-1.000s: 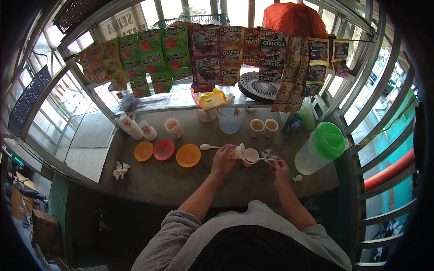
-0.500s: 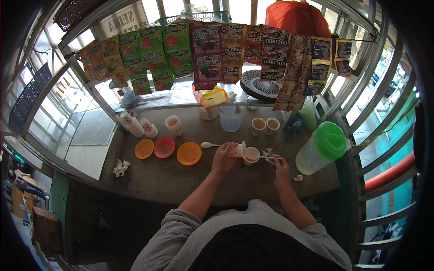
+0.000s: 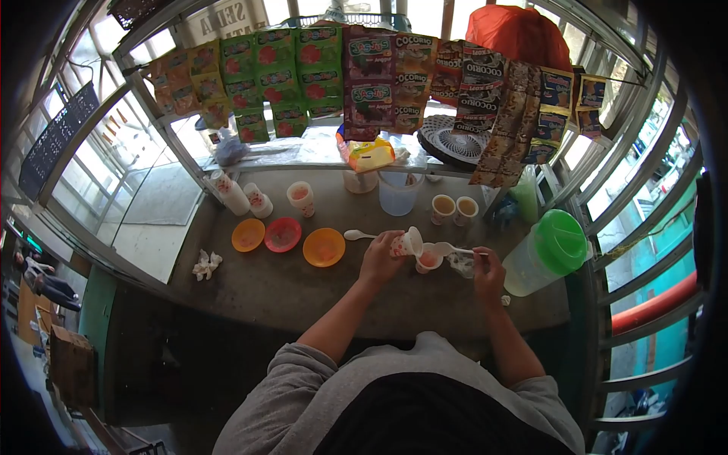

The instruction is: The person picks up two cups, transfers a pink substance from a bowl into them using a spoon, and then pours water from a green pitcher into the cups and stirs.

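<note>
My left hand is closed around a small white paper cup with red print, tilted with its mouth toward the right. Just below and right of it, a second paper cup stands on the counter with something pinkish inside. A white plastic spoon is pinched by its handle in my right hand, its bowl over the standing cup's rim. Crumpled clear plastic lies beneath the spoon handle. Another white spoon rests on the counter left of my left hand.
Three small bowls, orange, red and yellow-orange, sit at left. Paper cups stand behind them. Two filled cups are at back right, near a green-lidded pitcher. Drink sachets hang overhead.
My right hand has moved right and drawn the spoon back, its bowl now at the standing cup's edge. The cup in my left hand is turned more upward. The whole view has shifted slightly.
</note>
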